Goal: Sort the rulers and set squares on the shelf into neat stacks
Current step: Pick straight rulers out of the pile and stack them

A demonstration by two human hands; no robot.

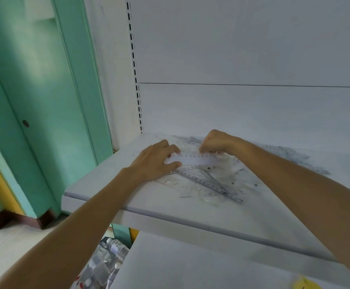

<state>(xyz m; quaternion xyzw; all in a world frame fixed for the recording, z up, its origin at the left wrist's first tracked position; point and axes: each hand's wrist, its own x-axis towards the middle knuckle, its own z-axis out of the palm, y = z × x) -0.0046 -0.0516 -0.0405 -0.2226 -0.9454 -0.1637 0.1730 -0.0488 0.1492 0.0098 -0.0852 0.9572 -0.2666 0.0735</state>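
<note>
1. Left hand [156, 161] is pinching the left end of a pale ruler [195, 159], thumb on the near edge and fingers on the far edge.
2. Right hand [217, 142] is curling its fingers down onto the ruler's right end. It looks clamped on, but the thumb is hidden.
3. The pale ruler is sitting near the shelf's [128, 197] back left, low over it or resting on it; I cannot tell which. Its long axis is running 9 to 3 o'clock between the two hands.
4. A loose pile [228, 180] of clear set squares and rulers is lying just at 6 o'clock of the pale ruler, overlapping and unsorted.
5. A grey ruler [211, 185] is lying on that pile with its long axis running 10 to 4 o'clock, skewed against the held one.
6. A second heap [288, 155] is lying at 3 o'clock of the right hand, along the back wall.
7. Judgement: the pale ruler is being squared up as a stack starter, and most of the sorting is not yet done.
8. Judgement: the grey ruler is the likely next pick. Its near end is pointing at 4 o'clock, closer to the right arm, and its far end is sitting just under the left hand. It is needing a turn to match the 9–3 axis.
</note>
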